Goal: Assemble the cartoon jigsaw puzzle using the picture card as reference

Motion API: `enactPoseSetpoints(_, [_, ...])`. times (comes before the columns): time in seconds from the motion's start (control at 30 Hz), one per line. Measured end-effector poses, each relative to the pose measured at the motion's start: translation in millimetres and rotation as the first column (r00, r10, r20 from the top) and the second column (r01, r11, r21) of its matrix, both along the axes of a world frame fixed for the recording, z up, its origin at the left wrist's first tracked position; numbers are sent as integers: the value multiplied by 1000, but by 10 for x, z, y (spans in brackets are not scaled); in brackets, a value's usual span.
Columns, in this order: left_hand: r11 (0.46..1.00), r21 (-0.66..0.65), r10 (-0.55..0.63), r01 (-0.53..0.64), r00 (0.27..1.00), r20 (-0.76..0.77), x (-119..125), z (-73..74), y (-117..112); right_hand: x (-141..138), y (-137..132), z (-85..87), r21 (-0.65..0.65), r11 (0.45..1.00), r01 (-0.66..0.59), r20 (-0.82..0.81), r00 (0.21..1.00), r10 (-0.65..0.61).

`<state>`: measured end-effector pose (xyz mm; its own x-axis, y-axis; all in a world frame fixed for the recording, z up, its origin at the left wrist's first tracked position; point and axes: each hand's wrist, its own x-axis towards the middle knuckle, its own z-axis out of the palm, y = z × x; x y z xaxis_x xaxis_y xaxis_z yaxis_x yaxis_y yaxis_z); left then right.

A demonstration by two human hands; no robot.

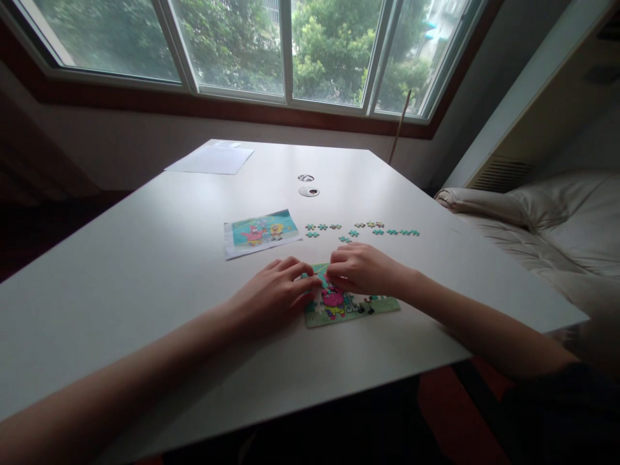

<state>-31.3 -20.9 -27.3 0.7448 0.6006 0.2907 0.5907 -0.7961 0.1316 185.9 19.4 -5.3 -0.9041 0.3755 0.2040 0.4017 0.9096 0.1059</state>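
A small, partly assembled jigsaw puzzle (pixel 356 307) with a cartoon picture lies on the white table (pixel 145 271) in front of me. My left hand (pixel 276 290) rests on its left edge with the fingers curled down onto the pieces. My right hand (pixel 361 270) sits over the puzzle's upper middle, fingers bent and pressed together at a piece I cannot make out. The fingertips of both hands almost meet. A printed reference picture (pixel 260 232) lies flat just beyond my left hand. Several loose teal puzzle pieces (pixel 361 229) are scattered in a row beyond my right hand.
A white sheet of paper (pixel 210 158) lies at the table's far left corner. Two round cable-hole covers (pixel 309 191) sit near the far middle. A bed with pale bedding (pixel 547 226) stands to the right. A window (pixel 290 45) spans the back wall.
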Motion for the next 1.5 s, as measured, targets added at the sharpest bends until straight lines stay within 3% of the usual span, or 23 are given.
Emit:
enactPoseSetpoints(0.33, [999, 40, -5, 5, 1000, -10, 2, -4, -12, 21, 6, 2, -35, 999, 7, 19, 1000, -6])
enactPoseSetpoints(0.57, [997, 58, -56, 55, 998, 8, -3, -10, -11, 134, 85, 33, -219, 976, 8, -18, 1000, -12])
enactPoseSetpoints(0.8, [990, 39, -133, 133, 991, -18, -19, 5, -47, 469, 347, 127, -263, 950, 166, -47, 982, -185])
enactPoseSetpoints(1.0, [986, 3, -164, 164, 985, -61, -33, 6, -73, 902, 616, 191, -267, 879, 396, -131, 889, -440])
enactPoseSetpoints(1.13, [982, -21, -189, 188, 980, -55, -26, 20, -71, 1130, 732, 182, -299, 805, 513, -81, 826, -557])
enactPoseSetpoints(1.27, [981, -22, -193, 192, 980, -41, -23, 28, -70, 1137, 709, 184, -396, 764, 510, -1, 832, -555])
enactPoseSetpoints(1.5, [981, -4, -196, 196, 980, -18, -25, 26, -68, 965, 603, 201, -595, 689, 413, 137, 897, -419])
